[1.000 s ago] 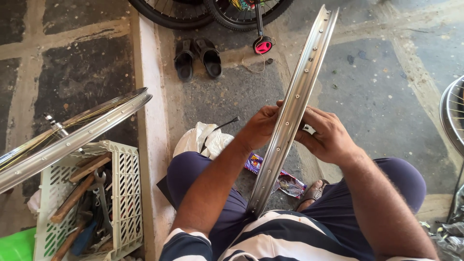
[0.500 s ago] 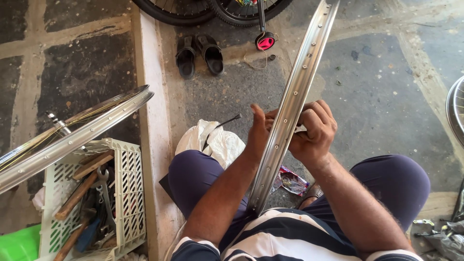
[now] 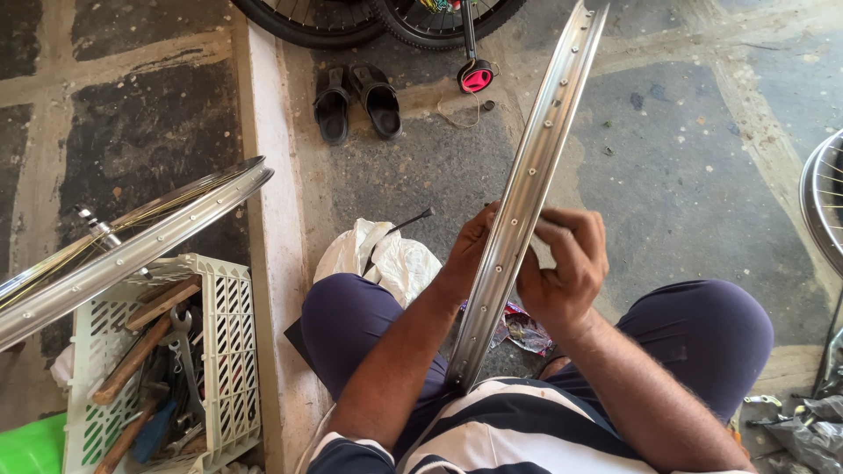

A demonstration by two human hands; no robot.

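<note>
A bare silver bicycle rim (image 3: 536,167) stands on edge between my knees, leaning away from me, its row of spoke holes facing up. My left hand (image 3: 470,246) presses against the rim's left side, fingers curled around it. My right hand (image 3: 566,263) is closed on the rim's right side at the same height, fingertips pinched at the edge. Whether a small part sits between those fingers is hidden. I am seated, with dark blue trousers and a striped shirt in view.
A second silver wheel (image 3: 132,246) leans over a white plastic crate (image 3: 224,351) holding hammers, wrenches and other tools at the left. A white rag (image 3: 378,254) lies by my left knee. Black sandals (image 3: 356,101), bicycle tyres (image 3: 351,17) and another wheel (image 3: 821,202) surround the spot.
Both hands have slid a little along the rim and closed in on the same spot; my right hand's fingers now pinch at the rim edge. The view has shifted slightly.
</note>
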